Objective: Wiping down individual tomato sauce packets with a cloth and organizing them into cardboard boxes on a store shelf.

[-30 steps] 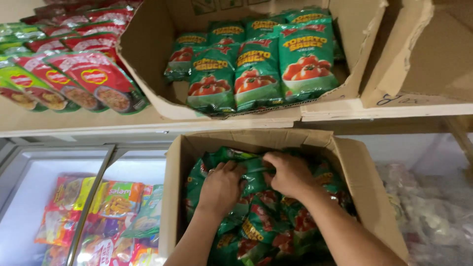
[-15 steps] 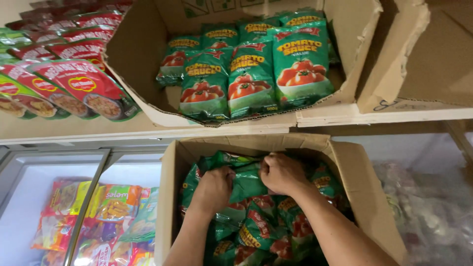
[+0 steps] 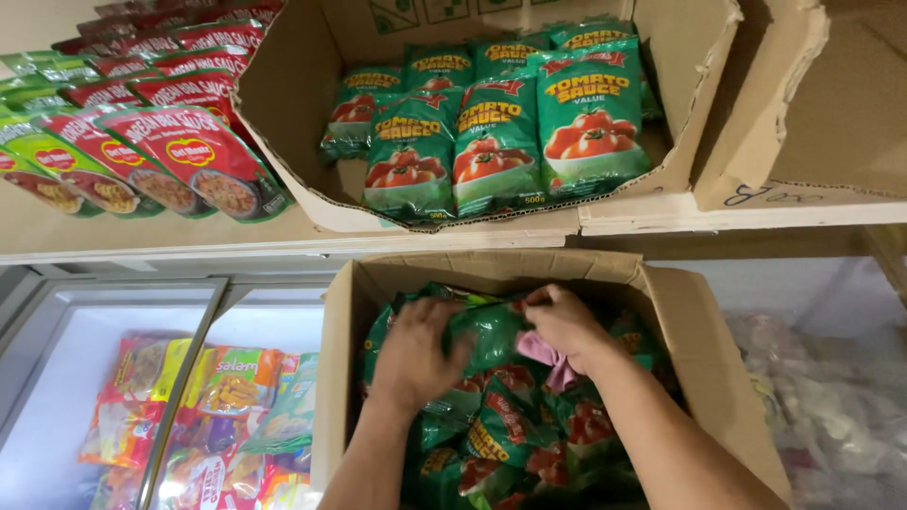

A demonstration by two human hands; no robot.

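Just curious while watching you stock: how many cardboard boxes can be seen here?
3: a tilted box of green pouches on the shelf, an open box below under both hands, and part of a third box at right. Others may be hidden.
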